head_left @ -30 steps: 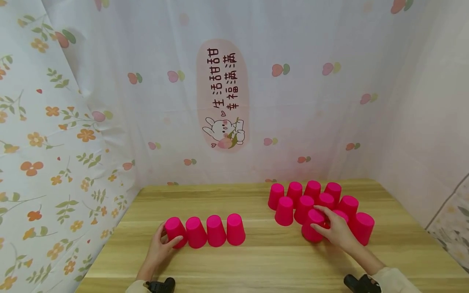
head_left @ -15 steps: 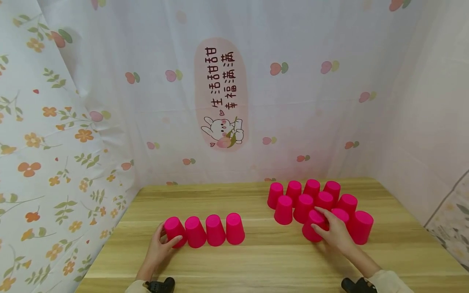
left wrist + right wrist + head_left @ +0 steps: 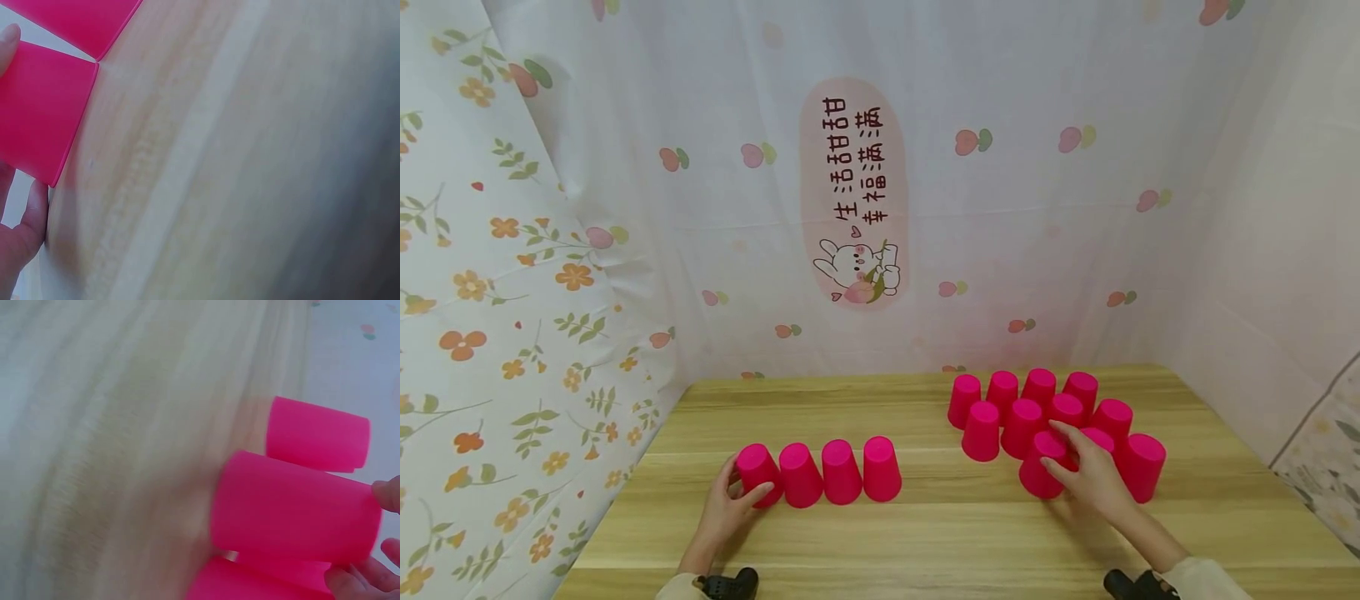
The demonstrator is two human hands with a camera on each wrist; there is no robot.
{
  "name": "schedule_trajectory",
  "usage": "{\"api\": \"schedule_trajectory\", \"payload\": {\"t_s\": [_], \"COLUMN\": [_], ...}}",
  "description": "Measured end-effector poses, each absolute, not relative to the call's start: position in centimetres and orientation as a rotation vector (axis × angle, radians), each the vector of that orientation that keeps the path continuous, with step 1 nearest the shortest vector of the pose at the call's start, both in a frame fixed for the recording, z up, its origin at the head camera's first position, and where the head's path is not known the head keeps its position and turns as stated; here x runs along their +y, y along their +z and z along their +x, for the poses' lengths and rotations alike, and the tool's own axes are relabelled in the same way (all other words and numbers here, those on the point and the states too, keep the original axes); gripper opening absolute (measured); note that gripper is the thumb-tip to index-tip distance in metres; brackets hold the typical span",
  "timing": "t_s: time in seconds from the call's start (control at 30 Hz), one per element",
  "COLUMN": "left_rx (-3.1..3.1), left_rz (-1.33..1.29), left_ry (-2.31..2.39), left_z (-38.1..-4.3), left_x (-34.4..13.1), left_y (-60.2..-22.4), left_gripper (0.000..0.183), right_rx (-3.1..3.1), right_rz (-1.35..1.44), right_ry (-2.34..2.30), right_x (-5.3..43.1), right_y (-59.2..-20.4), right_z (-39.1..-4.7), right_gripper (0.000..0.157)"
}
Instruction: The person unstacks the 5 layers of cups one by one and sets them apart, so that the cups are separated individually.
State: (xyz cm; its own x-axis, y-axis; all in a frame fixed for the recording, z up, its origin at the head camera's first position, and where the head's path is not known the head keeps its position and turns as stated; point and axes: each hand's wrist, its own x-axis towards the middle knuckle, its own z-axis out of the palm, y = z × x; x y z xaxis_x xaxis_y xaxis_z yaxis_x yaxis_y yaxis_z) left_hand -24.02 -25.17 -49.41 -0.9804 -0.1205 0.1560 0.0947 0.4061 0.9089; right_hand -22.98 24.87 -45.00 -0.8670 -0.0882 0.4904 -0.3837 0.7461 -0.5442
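On the left of the table, my left hand [image 3: 727, 500] grips the end cup [image 3: 758, 477] of a short row of upside-down bright pink cups. Its thumb lies on the near side and its fingers on the far left side. The left wrist view shows this cup [image 3: 47, 112] with its rim down at the wood, a neighbouring cup [image 3: 87, 19] right beside it. At the right, my right hand [image 3: 1093, 477] holds a pink cup [image 3: 1037, 475] at the front of a larger cluster. In the right wrist view, fingertips are at the narrow end of that cup [image 3: 294, 509].
Further pink cups [image 3: 882, 471] continue the left row. Behind and beside my right hand, several upside-down cups [image 3: 981, 433] stand close together, one [image 3: 1142, 468] just right of the hand. A wide stretch of wooden table [image 3: 925, 533] lies between the groups. Printed curtains [image 3: 1037, 250] enclose the table.
The right hand and its cup have shifted very slightly to the right. My left hand keeps its hold on the end cup, and the other cups stay in place.
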Motion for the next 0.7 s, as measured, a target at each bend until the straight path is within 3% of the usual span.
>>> {"api": "schedule_trajectory", "payload": {"t_s": [0.7], "left_rx": [-2.452], "left_rz": [0.012], "left_ry": [-1.643], "left_z": [-23.9], "left_x": [-25.1], "left_y": [-49.3], "left_gripper": [0.065], "right_rx": [-2.517], "right_rz": [0.388], "right_ry": [0.857], "right_x": [25.1], "right_y": [-43.8], "right_z": [-22.6], "right_gripper": [0.052]}}
